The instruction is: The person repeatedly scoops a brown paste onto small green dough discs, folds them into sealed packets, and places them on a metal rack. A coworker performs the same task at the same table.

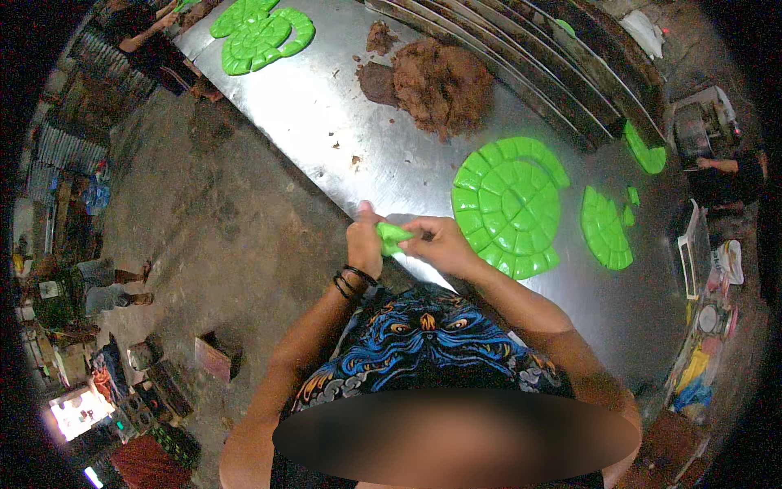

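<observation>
Near the table's edge, in front of my body, a small piece of bright green dough (393, 237) sits between my two hands. My left hand (366, 243), with dark bands at the wrist, is closed around its left side, thumb up. The fingers of my right hand (444, 246) pinch its right edge. What lies inside the piece, if anything, is hidden. Just right of my right hand lies a round slab of glossy green dough (509, 208), cut into many pieces. Farther right is a smaller cut green slab (606, 228) with small loose bits beside it.
The metal table (326, 122) runs diagonally. A crumbly brown mound (444, 85) lies toward its far side, near long dark metal trays (521, 61). More cut green dough (261, 37) lies at the far left end. Other people stand at the far left and right (725, 165).
</observation>
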Available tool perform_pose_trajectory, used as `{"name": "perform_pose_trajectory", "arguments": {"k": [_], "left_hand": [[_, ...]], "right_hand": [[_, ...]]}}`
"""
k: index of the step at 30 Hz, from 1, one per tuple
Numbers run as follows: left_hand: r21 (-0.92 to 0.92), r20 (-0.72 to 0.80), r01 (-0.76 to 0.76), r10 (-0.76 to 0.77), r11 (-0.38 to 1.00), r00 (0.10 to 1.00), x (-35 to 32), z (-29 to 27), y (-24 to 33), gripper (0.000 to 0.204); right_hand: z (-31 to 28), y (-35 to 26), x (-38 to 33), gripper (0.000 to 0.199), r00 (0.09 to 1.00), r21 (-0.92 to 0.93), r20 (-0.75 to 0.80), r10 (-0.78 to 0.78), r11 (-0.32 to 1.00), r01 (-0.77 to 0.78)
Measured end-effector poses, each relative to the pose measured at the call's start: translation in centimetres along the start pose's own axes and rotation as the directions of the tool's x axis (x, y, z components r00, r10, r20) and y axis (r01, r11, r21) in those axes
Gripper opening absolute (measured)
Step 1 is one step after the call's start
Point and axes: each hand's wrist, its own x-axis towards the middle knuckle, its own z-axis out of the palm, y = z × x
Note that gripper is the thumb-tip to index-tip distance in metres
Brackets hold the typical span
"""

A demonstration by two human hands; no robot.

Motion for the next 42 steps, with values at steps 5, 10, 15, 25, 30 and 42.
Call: {"name": "perform_pose_trajectory", "arguments": {"k": [5,10,15,25,30,42], "left_hand": [[0.758,0.229,-0.542,0.629,0.363,0.743,4.3,-3.1,-0.9,0.044],[0.709,0.531,-0.700,0.587,0.087,0.611,5.1,-3.5,-1.3,0.034],[0.191,0.567,-0.552,0.368,0.812,0.737,6.5,-3.2,1.7,0.016],[-0.358,0.415,0.221,-0.057,0.907,0.908,11.5,0.2,4.5,0.023],[0.592,0.440,-0.462,0.215,0.660,0.872,10.3,5.6,0.1,0.019],[-0.198,0.444,0.082,0.014,0.977,0.896,0.4,7.1,0.7,0.033]], "right_hand": [[1.8,1.6,2.7,0.040,0.860,-0.764,0.129,-0.493,0.503,0.403],[-2.0,2.1,8.4,0.023,0.937,-0.670,-0.042,-0.348,0.705,0.232],[-9.7,2.7,16.0,0.025,0.879,-0.912,-0.071,-0.472,0.388,0.135],[-12.0,2.5,16.1,0.023,0.963,-0.629,-0.198,-0.185,0.778,0.020],[-8.8,-0.6,9.2,0.025,0.931,-0.269,-0.294,-0.215,0.954,0.135],[-7.0,1.1,1.4,0.024,0.967,0.173,-0.131,0.216,0.966,-0.192]]}}
